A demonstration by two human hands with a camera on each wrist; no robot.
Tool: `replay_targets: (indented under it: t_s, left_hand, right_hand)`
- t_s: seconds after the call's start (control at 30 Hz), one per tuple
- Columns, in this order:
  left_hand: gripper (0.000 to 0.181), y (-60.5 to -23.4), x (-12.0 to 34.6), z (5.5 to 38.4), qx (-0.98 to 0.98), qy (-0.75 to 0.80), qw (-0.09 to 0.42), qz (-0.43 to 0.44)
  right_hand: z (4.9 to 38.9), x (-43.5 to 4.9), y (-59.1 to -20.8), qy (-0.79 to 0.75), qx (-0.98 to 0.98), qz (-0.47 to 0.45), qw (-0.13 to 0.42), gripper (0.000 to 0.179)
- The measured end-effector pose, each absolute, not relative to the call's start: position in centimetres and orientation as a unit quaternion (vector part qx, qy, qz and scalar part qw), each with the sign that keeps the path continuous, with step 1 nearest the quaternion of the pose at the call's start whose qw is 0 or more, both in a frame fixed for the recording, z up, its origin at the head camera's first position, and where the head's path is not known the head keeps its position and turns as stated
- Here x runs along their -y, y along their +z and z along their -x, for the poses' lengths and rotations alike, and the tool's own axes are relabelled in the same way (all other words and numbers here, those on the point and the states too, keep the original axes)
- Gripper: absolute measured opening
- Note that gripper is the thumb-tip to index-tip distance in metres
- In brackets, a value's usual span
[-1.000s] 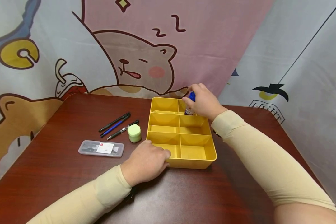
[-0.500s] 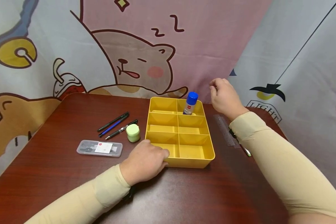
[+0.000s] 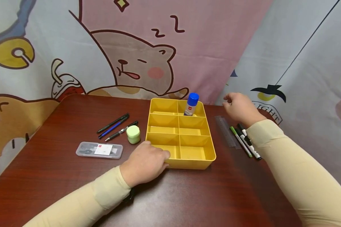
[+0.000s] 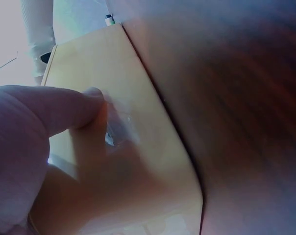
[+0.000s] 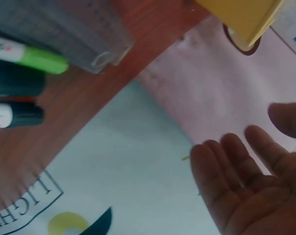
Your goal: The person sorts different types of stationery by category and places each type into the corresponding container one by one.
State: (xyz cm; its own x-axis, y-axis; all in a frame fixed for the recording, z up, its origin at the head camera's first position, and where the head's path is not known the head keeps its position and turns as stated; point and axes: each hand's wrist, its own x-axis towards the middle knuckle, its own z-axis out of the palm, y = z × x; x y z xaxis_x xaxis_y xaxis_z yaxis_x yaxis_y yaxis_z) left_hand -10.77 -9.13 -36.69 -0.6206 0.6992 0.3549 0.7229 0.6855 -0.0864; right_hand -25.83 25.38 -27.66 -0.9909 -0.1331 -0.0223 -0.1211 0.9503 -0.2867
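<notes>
My left hand (image 3: 146, 163) grips the near left corner of a yellow divided organizer box (image 3: 191, 164). In the left wrist view its thumb (image 4: 74, 107) presses the outer wall, while the other fingers are hidden behind it. A glue stick (image 3: 190, 105) with a blue cap stands leaning slightly in the back right compartment. Right of the box, my right hand (image 3: 241, 108) hovers holding nothing, fingers loosely bent in the right wrist view. Nearest to it lie several markers (image 3: 241, 142), one with a green cap (image 5: 46, 60), and clear rulers (image 3: 225, 130).
Left of the box are several pens (image 3: 113, 126), a pale green small round-topped container (image 3: 133, 135) and a clear flat case (image 3: 99, 150) with a compass-like tool inside. A printed cloth (image 3: 204, 47) hangs behind the table (image 3: 187, 195).
My right hand has let go of the glue stick, leaving it in the back right compartment, and moved right and slightly down towards the markers. The left hand keeps its grip on the box.
</notes>
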Motion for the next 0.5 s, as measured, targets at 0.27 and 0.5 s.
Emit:
replay_targets:
  t_s: [0.27, 0.5]
  left_hand:
    - [0.032, -36.6, 9.4, 11.0, 0.902, -0.029, 0.184, 0.39]
    - [0.031, -36.4, 9.5, 11.0, 0.903, -0.028, 0.181, 0.389]
  right_hand:
    - [26.1, -28.0, -28.8, -0.092, -0.992, 0.043, 0.079, 0.05]
    - [26.5, -30.2, -29.8, -0.06, -0.991, 0.025, 0.119, 0.05]
